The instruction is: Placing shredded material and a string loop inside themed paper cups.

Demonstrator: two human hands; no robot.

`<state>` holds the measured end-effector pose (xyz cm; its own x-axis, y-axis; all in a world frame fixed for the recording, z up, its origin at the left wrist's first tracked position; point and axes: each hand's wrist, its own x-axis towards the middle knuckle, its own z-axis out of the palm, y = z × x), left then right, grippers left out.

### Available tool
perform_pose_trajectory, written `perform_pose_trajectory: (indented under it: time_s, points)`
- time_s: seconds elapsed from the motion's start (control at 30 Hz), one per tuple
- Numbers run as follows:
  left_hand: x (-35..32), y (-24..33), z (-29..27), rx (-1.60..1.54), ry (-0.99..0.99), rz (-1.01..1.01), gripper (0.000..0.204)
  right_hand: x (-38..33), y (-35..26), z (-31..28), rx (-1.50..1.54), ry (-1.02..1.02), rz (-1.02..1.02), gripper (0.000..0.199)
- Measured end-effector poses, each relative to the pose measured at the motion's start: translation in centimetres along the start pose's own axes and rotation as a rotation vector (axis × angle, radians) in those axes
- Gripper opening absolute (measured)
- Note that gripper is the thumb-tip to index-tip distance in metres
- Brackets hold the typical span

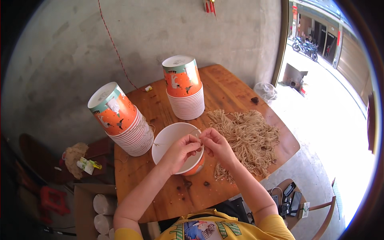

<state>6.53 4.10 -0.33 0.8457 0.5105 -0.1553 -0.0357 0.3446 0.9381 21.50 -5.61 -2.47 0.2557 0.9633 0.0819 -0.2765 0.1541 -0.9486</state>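
Observation:
A paper bucket point(165, 138), white inside and orange outside, stands upright at the middle of the wooden table. Above its right rim, my left hand point(181, 153) and my right hand point(217, 145) meet with fingertips pinched together. A thin strand of beige string point(195, 131) shows at the fingers, and another short bit sticks out over the bucket's left rim. What lies between the fingertips is mostly hidden. Beside my right hand spreads a loose heap of beige strings point(250, 140).
Upside-down bucket stacks stand at the left point(116, 114) and the back point(184, 90); strings hang on the left one. A cardboard box point(86, 200) of white rolled items sits below left. At lower right a chair point(298, 216) holds electronics. Beyond the table's right edge lies a plastic bag point(266, 92).

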Motion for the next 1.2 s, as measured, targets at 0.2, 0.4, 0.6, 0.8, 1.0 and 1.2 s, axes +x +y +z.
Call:
perform_pose_trajectory:
  time_s: [0.2,0.4,0.6,0.8,1.0,1.2]
  points:
    - [-1.1,0.6,-0.9,-0.060,0.005,-0.055,0.005,-1.4,-0.8,-0.1,-0.225,-0.195,-0.058,0.021]
    - [-1.3,0.8,0.0,0.058,-0.023,-0.034,0.009,-1.9,-6.0,-1.9,-0.789,-0.343,-0.310,0.026]
    - [-1.3,0.6,0.9,0.323,-0.007,0.036,0.016,-0.2,-6.6,-0.2,-0.686,-0.438,-0.335,0.012]
    - [-1.5,1.0,1.6,0.369,-0.016,0.054,0.018,0.9,-5.3,-0.7,-0.691,-0.268,-0.272,0.010]
    - [-1.4,1.1,1.5,0.337,-0.029,0.006,0.017,-0.2,-2.6,-2.9,-0.526,-0.123,-0.412,0.012]
    - [-1.2,0.5,1.2,0.330,0.000,0.007,0.014,-2.2,-3.4,-2.4,-0.950,-0.145,-0.651,0.015]
